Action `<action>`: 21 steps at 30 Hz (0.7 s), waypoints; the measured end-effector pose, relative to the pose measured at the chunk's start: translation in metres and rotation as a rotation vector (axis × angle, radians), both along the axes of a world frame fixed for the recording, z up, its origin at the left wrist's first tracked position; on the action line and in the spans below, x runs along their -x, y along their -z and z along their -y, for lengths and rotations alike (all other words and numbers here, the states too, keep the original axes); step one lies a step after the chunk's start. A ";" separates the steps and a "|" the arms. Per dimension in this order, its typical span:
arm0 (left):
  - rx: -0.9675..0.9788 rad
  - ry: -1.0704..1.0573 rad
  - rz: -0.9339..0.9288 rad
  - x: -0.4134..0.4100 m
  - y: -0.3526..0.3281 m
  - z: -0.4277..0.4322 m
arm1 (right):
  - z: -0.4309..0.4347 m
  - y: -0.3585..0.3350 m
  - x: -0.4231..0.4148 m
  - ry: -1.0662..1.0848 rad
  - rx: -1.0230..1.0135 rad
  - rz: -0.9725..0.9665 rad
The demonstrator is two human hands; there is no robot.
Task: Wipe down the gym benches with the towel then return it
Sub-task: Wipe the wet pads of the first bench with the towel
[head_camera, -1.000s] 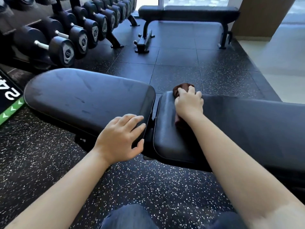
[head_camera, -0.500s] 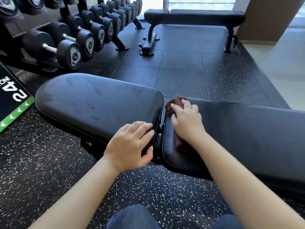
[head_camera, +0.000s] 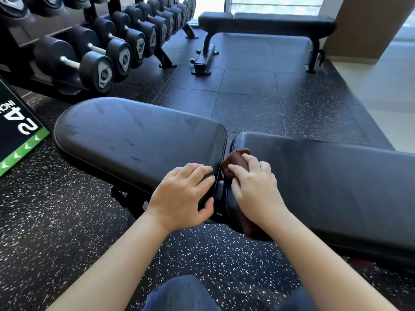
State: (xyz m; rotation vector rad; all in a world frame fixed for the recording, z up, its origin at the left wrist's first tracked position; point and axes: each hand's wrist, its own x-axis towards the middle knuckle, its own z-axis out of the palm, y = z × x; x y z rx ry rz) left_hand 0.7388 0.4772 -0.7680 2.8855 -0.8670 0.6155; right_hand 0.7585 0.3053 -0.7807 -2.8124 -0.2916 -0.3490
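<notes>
A black padded bench lies across the view in two pads: the seat pad (head_camera: 134,140) on the left and the long back pad (head_camera: 332,176) on the right. A dark brown towel (head_camera: 235,160) is bunched at the back pad's left end, next to the gap. My right hand (head_camera: 253,187) presses down on the towel and covers most of it; a strip of towel hangs over the pad's near edge under my wrist. My left hand (head_camera: 186,194) rests flat on the seat pad's near right corner, thumb hooked over the edge, fingers apart.
A dumbbell rack (head_camera: 107,57) runs along the left and back. A second flat bench (head_camera: 269,23) stands at the far side by a window. A black and green sign (head_camera: 18,135) lies at the left. Speckled rubber floor (head_camera: 67,232) lies underneath; my knees are at the bottom.
My right hand has dragged the towel from the far edge of the back pad toward me, along its left end. My left hand stays on the seat pad. The camera has tilted up slightly.
</notes>
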 end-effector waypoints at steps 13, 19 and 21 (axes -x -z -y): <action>0.020 0.001 0.001 -0.002 0.003 -0.001 | 0.002 -0.005 -0.036 0.027 0.075 -0.028; 0.020 -0.001 -0.036 -0.001 0.000 -0.001 | 0.004 0.000 0.020 -0.047 0.010 0.018; 0.026 -0.003 -0.042 -0.001 0.000 -0.001 | 0.003 -0.005 -0.012 -0.042 0.017 -0.020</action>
